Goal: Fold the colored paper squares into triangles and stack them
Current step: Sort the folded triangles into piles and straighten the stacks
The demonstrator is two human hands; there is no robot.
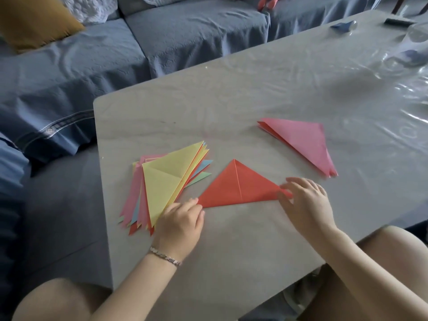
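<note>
Red triangle (pixel 238 186), long edge running left-right, is pinched at right tip by right hand (pixel 305 200) and touched at left tip by left hand (pixel 180 221) (grip unclear), with stack (pixel 162 179) just left.

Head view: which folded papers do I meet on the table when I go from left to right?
fanned stack, yellow on top → red triangle → pink triangle
</note>
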